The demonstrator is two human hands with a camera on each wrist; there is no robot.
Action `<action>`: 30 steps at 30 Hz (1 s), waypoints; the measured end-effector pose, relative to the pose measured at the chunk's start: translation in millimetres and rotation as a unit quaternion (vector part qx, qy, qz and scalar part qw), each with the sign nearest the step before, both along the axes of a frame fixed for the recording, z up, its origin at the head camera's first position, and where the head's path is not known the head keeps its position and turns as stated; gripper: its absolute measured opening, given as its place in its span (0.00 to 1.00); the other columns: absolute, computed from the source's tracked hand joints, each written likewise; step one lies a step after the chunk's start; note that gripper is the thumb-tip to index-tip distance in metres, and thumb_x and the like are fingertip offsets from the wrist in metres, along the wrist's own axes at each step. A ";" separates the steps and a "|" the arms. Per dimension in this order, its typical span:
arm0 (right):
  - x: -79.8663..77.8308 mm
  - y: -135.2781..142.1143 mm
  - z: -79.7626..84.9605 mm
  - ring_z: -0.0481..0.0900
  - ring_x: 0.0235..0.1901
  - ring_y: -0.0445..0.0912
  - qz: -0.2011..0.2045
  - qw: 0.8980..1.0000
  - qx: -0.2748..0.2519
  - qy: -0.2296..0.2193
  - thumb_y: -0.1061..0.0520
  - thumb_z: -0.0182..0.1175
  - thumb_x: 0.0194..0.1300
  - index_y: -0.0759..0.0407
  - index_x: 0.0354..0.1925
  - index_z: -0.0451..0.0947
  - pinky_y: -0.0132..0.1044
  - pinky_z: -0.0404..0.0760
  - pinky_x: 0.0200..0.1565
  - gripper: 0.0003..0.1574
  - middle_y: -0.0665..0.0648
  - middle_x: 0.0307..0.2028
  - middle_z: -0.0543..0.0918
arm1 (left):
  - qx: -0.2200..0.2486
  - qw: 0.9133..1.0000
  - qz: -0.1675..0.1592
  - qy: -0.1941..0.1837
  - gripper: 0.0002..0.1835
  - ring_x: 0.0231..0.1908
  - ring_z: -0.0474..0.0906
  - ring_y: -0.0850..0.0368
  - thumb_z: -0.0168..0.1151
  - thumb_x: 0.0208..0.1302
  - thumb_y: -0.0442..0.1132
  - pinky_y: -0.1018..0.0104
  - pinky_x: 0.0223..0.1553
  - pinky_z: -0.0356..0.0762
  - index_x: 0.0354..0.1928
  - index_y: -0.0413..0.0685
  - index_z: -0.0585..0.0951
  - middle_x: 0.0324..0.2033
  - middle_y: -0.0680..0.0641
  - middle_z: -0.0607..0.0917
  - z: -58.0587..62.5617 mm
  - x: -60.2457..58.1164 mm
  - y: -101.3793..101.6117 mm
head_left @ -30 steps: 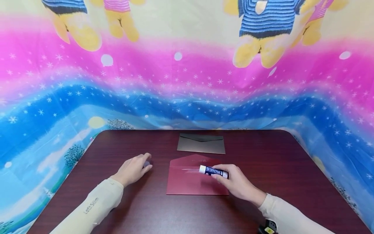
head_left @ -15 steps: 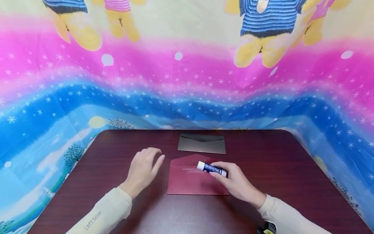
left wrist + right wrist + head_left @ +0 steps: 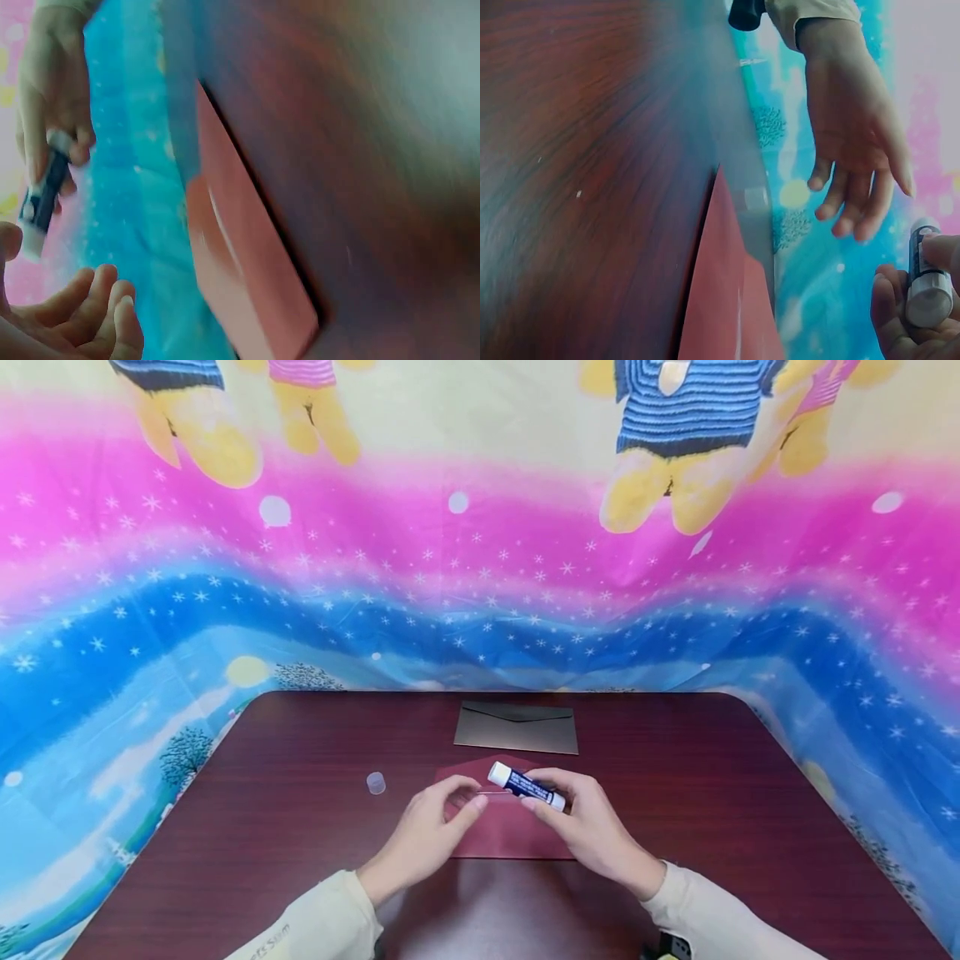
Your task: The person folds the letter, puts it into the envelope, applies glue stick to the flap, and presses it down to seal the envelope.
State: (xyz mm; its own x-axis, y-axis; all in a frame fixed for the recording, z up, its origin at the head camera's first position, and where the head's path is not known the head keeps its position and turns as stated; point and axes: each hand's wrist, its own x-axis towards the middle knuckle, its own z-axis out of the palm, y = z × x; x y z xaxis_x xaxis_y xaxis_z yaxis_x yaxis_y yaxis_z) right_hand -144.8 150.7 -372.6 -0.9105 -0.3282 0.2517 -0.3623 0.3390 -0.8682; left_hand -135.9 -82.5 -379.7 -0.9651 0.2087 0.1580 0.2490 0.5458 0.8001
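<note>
My right hand (image 3: 592, 822) holds a glue stick (image 3: 529, 787), pinched between thumb and fingers. The stick has a dark blue label and white ends, and it tilts with its upper end to the left. My left hand (image 3: 427, 827) is just left of that end, fingers apart and bent a little, holding nothing. In the right wrist view the left hand (image 3: 851, 124) shows an empty palm side. Below both hands a dark red envelope (image 3: 510, 843) lies on the table with its pointed flap opened away from me. A small translucent cap (image 3: 377, 783) stands left of the envelope.
A grey-brown envelope (image 3: 517, 733) lies behind the red one, its flap folded down. The dark wood table (image 3: 675, 752) ends at a patterned cloth backdrop (image 3: 480, 568) at the back and sides.
My left hand has left the translucent cap on the table and moved right, up to the glue stick. My right hand has shifted slightly left, with the stick tilting more.
</note>
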 end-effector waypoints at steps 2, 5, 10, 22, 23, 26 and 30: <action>0.2 -4.3 -0.9 0.79 0.29 0.36 0.010 1.000 -0.015 -0.005 0.59 0.67 0.67 0.61 0.53 0.81 0.29 0.80 0.30 0.17 0.60 0.37 0.86 | 0.050 0.998 -0.021 -0.023 0.17 0.45 0.81 0.60 0.60 0.72 0.51 0.63 0.49 0.80 0.54 0.51 0.83 0.43 0.54 0.87 -0.9 1.5 5.6; 1.1 -9.9 -2.6 0.83 0.31 0.37 0.017 0.999 -0.034 -0.010 0.60 0.67 0.67 0.62 0.53 0.81 0.30 0.84 0.34 0.18 0.63 0.42 0.87 | 0.122 0.991 -0.032 -0.047 0.18 0.47 0.84 0.56 0.62 0.71 0.48 0.63 0.51 0.80 0.55 0.46 0.83 0.46 0.47 0.88 -0.2 2.6 13.4; 3.5 -16.1 -4.8 0.84 0.33 0.37 0.014 0.998 -0.058 -0.016 0.62 0.68 0.64 0.63 0.52 0.81 0.31 0.87 0.37 0.18 0.64 0.43 0.88 | 0.226 0.969 -0.012 -0.099 0.17 0.42 0.85 0.58 0.65 0.69 0.42 0.67 0.47 0.81 0.54 0.40 0.83 0.44 0.41 0.88 3.1 5.5 23.2; 8.8 -20.7 -3.5 0.85 0.36 0.37 -0.025 0.999 -0.045 0.000 0.61 0.72 0.60 0.55 0.53 0.80 0.31 0.85 0.38 0.23 0.59 0.44 0.89 | 0.348 0.927 0.075 -0.121 0.17 0.32 0.86 0.61 0.67 0.67 0.38 0.69 0.33 0.82 0.52 0.34 0.81 0.38 0.41 0.91 10.4 9.6 28.2; 9.3 -20.0 -3.8 0.85 0.35 0.37 -0.031 0.999 -0.042 0.000 0.61 0.73 0.59 0.55 0.53 0.80 0.31 0.85 0.38 0.23 0.59 0.44 0.88 | 0.353 0.924 0.079 -0.122 0.16 0.31 0.86 0.61 0.67 0.67 0.38 0.69 0.32 0.82 0.52 0.34 0.81 0.37 0.40 0.91 11.2 9.6 27.9; 9.5 -18.4 -5.4 0.85 0.35 0.37 -0.038 0.998 -0.048 0.002 0.62 0.73 0.59 0.57 0.51 0.81 0.31 0.85 0.38 0.21 0.60 0.41 0.88 | 0.360 0.921 0.086 -0.122 0.16 0.30 0.86 0.60 0.67 0.67 0.37 0.69 0.31 0.82 0.52 0.34 0.81 0.35 0.40 0.91 12.9 10.1 27.5; 8.4 -16.9 -8.8 0.85 0.32 0.39 -0.033 0.997 -0.067 0.000 0.63 0.71 0.61 0.61 0.48 0.82 0.33 0.85 0.36 0.17 0.62 0.37 0.88 | 0.363 0.919 0.098 -0.121 0.17 0.28 0.84 0.62 0.68 0.66 0.36 0.71 0.28 0.80 0.52 0.33 0.83 0.35 0.39 0.90 13.6 10.1 28.3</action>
State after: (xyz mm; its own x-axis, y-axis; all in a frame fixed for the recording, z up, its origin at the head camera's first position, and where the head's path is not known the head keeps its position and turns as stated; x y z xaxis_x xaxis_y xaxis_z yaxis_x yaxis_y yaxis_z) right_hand -136.4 133.7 -381.4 -0.9291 -0.2307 0.2892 -0.3427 0.2429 -0.9075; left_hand -125.9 -54.2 -366.1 -0.9982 -0.0487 -0.0362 -0.0291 -0.1389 0.9899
